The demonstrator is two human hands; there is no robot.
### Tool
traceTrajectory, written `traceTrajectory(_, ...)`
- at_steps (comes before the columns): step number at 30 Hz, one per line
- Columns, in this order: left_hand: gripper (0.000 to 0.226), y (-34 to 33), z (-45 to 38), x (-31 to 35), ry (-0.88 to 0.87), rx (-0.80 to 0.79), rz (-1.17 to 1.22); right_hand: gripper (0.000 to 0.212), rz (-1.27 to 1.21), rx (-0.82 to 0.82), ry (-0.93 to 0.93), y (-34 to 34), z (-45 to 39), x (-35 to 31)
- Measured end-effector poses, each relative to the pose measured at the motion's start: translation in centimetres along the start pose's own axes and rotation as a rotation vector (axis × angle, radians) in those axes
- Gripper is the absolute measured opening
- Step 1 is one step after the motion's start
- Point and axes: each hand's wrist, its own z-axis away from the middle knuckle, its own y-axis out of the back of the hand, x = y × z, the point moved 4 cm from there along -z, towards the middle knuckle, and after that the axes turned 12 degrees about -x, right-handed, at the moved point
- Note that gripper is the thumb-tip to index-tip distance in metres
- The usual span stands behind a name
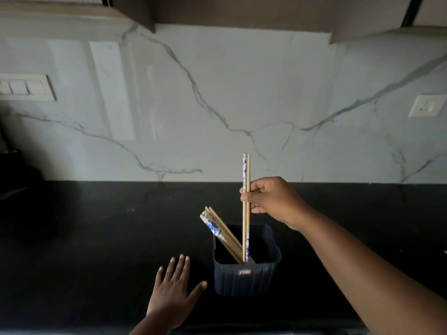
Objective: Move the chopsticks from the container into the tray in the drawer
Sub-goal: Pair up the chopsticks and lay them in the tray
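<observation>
Chopsticks [246,201] clenched upright in right-hand fingers [249,198], tips seemingly inside container [246,278], left hand [169,293] spread open.

Bare countertop [84,238] around container [246,279]

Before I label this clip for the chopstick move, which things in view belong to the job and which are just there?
Job:
- held chopsticks, upright in the right hand
- leaning chopsticks, still inside
- dark container
- left hand, open and flat beside it

Just there:
- switch panel
- wall socket
- black counter

The drawer and tray are out of view.
</observation>
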Motion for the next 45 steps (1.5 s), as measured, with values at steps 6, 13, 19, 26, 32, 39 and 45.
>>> traceTrajectory(6, 0.082, 5.5, 0.4, 2.2, -0.062, 0.104, 0.207, 0.014, -0.237, -0.085, 0.052, 3.5, 0.7, -3.1)
traceTrajectory(13, 0.063, 15.5, 6.0, 10.3, -0.839, 0.794, -0.329, 0.018, -0.332, -0.123, 0.041, 3.0, 1.1, -3.3)
traceTrajectory(19, 0.043, 17.4, 7.3, 12.4, -1.001, 0.852, -0.608, 0.02, -0.328, -0.138, 0.049, 2.5, 1.7, -3.3)
traceTrajectory(26, 0.027, 18.1, 8.6, 14.2, -1.151, 0.905, -0.69, 0.02, -0.347, -0.161, 0.049, 2.1, 2.0, -2.9)
traceTrajectory(32, 0.029, 18.3, 9.4, 14.6, -1.248, 0.877, -0.736, 0.016, -0.313, -0.163, 0.032, 1.8, 2.0, -2.6)
traceTrajectory(39, 0.016, 22.4, 9.4, 15.0, -0.908, 0.685, 0.201, 0.014, -0.302, -0.099, 0.035, 2.2, 2.1, -2.3)
traceTrajectory(45, 0.014, 23.4, 6.8, 15.1, -0.4, 0.079, 1.167, 0.012, -0.261, -0.143, 0.031, 0.8, 2.1, -2.3)
